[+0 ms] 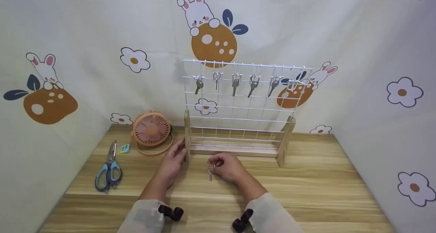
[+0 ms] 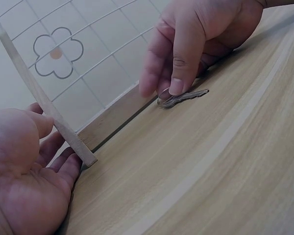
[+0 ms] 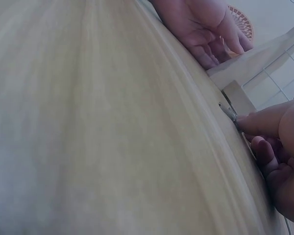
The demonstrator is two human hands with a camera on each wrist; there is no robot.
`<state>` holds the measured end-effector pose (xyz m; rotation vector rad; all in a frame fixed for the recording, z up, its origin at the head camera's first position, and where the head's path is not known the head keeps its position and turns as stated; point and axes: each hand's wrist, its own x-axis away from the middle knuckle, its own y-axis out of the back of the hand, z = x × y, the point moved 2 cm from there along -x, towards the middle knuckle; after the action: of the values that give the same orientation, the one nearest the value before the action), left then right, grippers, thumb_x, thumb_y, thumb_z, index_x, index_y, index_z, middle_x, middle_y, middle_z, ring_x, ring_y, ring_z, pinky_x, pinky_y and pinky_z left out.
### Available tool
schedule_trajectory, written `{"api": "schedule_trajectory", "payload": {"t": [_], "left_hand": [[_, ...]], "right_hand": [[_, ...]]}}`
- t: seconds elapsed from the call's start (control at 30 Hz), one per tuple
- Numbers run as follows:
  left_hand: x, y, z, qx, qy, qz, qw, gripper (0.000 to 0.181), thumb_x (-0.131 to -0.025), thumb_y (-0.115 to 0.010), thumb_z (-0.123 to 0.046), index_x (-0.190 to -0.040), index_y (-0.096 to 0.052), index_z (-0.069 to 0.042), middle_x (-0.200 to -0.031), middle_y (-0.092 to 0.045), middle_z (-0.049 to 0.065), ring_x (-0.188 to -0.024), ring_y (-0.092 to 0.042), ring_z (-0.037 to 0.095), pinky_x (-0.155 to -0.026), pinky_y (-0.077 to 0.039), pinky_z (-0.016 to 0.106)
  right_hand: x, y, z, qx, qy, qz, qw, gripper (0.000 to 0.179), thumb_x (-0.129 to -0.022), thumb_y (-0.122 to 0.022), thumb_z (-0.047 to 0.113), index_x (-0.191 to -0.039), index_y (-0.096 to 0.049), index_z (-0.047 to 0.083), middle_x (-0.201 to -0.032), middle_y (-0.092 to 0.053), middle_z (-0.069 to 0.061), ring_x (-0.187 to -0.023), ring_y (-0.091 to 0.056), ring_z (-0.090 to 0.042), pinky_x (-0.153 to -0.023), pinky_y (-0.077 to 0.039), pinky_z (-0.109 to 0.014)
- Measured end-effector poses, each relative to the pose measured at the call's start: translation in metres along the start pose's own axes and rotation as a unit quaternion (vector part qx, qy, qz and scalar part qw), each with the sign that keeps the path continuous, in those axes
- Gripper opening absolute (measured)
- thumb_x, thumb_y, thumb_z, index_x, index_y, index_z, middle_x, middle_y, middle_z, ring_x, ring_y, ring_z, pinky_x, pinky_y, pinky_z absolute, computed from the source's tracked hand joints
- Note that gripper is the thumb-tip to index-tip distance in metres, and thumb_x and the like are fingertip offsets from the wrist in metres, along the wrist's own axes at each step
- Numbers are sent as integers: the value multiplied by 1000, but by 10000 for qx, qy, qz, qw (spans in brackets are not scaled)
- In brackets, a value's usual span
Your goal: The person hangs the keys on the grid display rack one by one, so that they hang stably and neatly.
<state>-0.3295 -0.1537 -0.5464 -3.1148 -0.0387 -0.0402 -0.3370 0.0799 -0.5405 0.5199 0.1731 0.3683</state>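
Observation:
My right hand (image 1: 229,166) pinches a small metal ring carrying a silver key (image 2: 186,98), low over the table in front of the rack. The key points away from the fingertips. Beside the rack's left wooden leg (image 2: 44,100) is my left hand (image 1: 173,163), its fingers against the outer side of the leg. The rack is a white wire grid (image 1: 238,118) standing between two wooden legs. Along its upper part several keys (image 1: 235,84) hang by rings from white hooks. At the right end, a hook (image 1: 295,85) shows no key on it.
Left of the rack stands an orange fan (image 1: 152,128), close to my left hand. Blue-handled scissors (image 1: 109,170) and a small blue and yellow packet (image 1: 125,148) lie at the left of the wooden table (image 1: 323,188). A patterned cloth (image 1: 102,28) surrounds the back and sides.

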Motion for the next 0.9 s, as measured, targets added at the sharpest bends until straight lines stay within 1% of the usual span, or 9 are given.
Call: {"api": "schedule_trajectory", "payload": {"t": [0.13,0.3,0.43,0.5,0.6,0.63,0.73,0.83,0.9], "left_hand": [[-1,1,1,12,21,15,10000,53,-113,-50,-13,-165,-41,-15,-169,-43,13,-157,-41,30,-130,-37,49],[-2,1,2,-27,33,25,10000,53,-113,-50,-13,-165,-41,-15,-169,-43,12,-156,-41,30,-131,-36,49],[-2,1,2,-9,-12,41,10000,53,-113,-50,-12,-165,-41,-14,-170,-43,13,-157,-41,30,-131,-36,49],[-1,1,2,10,-30,52,10000,53,-113,-49,-11,-165,-40,-14,-170,-42,13,-157,-41,30,-131,-35,49],[-1,1,2,75,-63,89,9999,54,-113,-49,-11,-166,-38,-11,-171,-41,15,-158,-39,32,-132,-34,50],[-1,0,2,92,-61,100,9999,54,-113,-49,-11,-166,-37,-10,-171,-40,16,-159,-38,33,-132,-34,50],[1,0,1,143,-67,134,9998,55,-113,-49,-10,-167,-35,-8,-172,-38,18,-160,-36,35,-132,-33,52],[1,0,0,145,-40,122,9998,55,-113,-49,-10,-166,-36,-8,-172,-38,18,-160,-36,36,-132,-33,52],[0,0,1,160,-17,106,9998,55,-113,-49,-10,-166,-36,-8,-172,-38,18,-160,-36,36,-132,-33,52]], "right_hand": [[0,1,-2,-14,-79,-48,10000,22,-88,-82,2,-110,-82,5,-98,-78,-7,-85,-62,-8,-75,-52,-18],[0,1,-4,-330,-200,-36,9992,15,-95,-75,0,-107,-82,4,-101,-82,-9,-87,-69,-8,-77,-58,-19],[0,5,-5,-788,-244,-86,9966,15,-99,-73,4,-111,-81,1,-106,-82,-14,-90,-73,-11,-79,-61,-22],[0,10,-3,-1091,-342,-170,9933,16,-99,-74,6,-113,-81,0,-107,-82,-14,-89,-74,-12,-80,-63,-25],[0,23,7,-1525,-459,-412,9864,21,-100,-74,8,-118,-79,-1,-111,-81,-15,-91,-75,-12,-85,-66,-31],[2,28,13,-1616,-478,-519,9843,22,-100,-74,8,-119,-79,-1,-112,-81,-15,-91,-75,-12,-87,-66,-34],[7,46,33,-1926,-446,-842,9766,24,-99,-74,5,-122,-77,-3,-115,-79,-16,-94,-75,-12,-91,-67,-36],[14,64,50,-2190,-359,-1150,9683,24,-98,-75,3,-121,-77,-4,-111,-79,-15,-91,-75,-14,-89,-67,-34],[19,77,60,-2308,-295,-1314,9636,24,-98,-75,2,-121,-76,-5,-110,-79,-14,-89,-74,-14,-85,-67,-31]]}}
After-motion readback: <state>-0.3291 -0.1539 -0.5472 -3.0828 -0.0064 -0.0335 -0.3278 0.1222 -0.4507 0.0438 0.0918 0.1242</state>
